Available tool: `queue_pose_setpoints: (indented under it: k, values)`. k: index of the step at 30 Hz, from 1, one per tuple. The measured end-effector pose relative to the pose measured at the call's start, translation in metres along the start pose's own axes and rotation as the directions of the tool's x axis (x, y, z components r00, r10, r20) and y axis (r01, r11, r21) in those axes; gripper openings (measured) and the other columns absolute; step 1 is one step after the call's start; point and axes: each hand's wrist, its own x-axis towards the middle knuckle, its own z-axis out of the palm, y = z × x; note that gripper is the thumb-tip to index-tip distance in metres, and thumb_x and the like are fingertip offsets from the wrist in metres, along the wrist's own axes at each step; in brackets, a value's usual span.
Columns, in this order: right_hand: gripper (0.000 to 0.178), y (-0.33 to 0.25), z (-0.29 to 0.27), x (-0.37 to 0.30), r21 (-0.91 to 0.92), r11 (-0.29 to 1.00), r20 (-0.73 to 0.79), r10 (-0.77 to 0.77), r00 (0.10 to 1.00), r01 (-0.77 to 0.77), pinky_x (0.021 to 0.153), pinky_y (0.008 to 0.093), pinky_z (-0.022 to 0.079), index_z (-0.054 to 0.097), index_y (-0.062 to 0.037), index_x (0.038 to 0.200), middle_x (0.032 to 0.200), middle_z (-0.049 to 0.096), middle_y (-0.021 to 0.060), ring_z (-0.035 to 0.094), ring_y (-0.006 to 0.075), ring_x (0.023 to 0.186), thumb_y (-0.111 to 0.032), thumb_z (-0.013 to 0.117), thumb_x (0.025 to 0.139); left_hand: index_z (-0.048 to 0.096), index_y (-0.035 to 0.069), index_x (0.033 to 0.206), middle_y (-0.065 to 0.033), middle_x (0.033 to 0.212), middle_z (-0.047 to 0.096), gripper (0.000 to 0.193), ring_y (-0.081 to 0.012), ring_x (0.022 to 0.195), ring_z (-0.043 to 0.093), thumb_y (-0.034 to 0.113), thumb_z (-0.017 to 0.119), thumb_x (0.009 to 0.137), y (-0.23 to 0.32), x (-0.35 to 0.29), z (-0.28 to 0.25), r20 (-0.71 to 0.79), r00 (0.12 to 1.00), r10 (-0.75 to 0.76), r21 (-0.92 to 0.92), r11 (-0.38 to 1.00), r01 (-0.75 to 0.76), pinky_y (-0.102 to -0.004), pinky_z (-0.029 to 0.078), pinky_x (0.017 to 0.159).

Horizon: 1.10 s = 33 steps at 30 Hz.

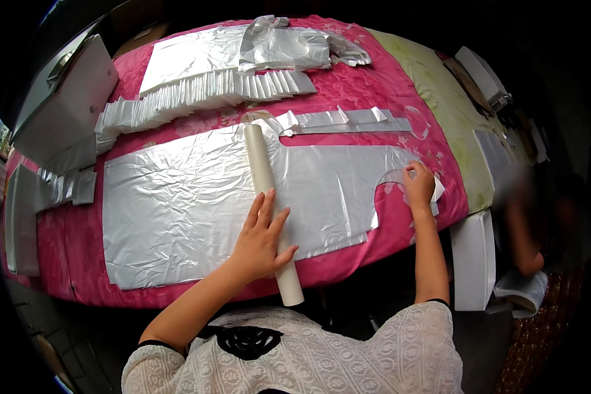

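left hand on tube, right hand pinching silver sheet

Free lane toward far-right corner of pink-covered table; white tube crosses near edge mid-length, pleated stack and white box block far-left corner

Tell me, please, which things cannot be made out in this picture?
All in the head view:
Silver sheet under the pale tube: covered by the tube.
Right hand: contact at the fingertips is too small to tell.
Other person at right: partly blurred, fading into darkness.
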Motion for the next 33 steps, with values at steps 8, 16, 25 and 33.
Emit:
queue_pose_setpoints:
  k: [8,16,25,33]
  values:
    - [0.014,-0.222,-0.042,-0.052,0.741,0.626,0.404,-0.128,0.906,-0.243,0.056,0.025,0.046,0.057,-0.0025,0.085,0.071,0.061,0.0039,0.056,0.0107,0.059,-0.006,0.066,0.076,0.04,-0.001,0.128,-0.0199,0.128,0.043,0.054,-0.0276,0.118,0.045,0.025,0.06,0.085,0.016,-0.006,-0.017,0.004,0.966,-0.258,-0.784,0.599,0.163,-0.04,0.038,0.097]
    - [0.03,-0.285,-0.072,-0.113,0.793,0.591,0.292,-0.582,0.759,0.148,0.074,0.0358,0.048,0.059,-0.0029,0.094,0.098,0.06,0.0109,0.058,0.0277,0.091,-0.021,0.071,0.073,0.062,0.0,0.09,-0.0091,0.081,0.065,0.009,-0.016,0.073,0.063,0.007,0.057,0.086,-0.072,-0.049,-0.074,0.468,0.727,-0.503,-0.802,0.105,0.588,-0.0279,0.051,0.068]
    - [0.048,-0.255,-0.079,-0.141,0.246,0.968,0.803,-0.172,0.571,-0.054,0.054,0.0381,0.047,0.058,-0.0023,0.071,0.055,0.058,0.0115,0.06,0.0286,0.055,-0.049,0.07,0.07,0.062,-0.002,0.087,-0.0058,0.077,0.063,0.014,-0.0109,0.07,0.06,0.003,0.053,0.078,-0.169,-0.115,-0.14,0.22,0.606,-0.765,-0.552,0.414,0.724,-0.0227,0.046,0.063]
    - [0.037,-0.237,-0.091,-0.132,0.205,0.892,0.923,-0.039,0.383,-0.403,0.06,0.0341,0.049,0.064,0.0008,0.08,0.069,0.064,0.0151,0.064,0.0267,0.064,-0.035,0.066,0.073,0.062,0.0,0.083,-0.0013,0.069,0.059,0.013,-0.0067,0.058,0.051,0.004,0.051,0.076,-0.189,-0.117,-0.158,0.273,0.536,-0.799,-0.444,0.389,0.807,-0.0201,0.038,0.051]
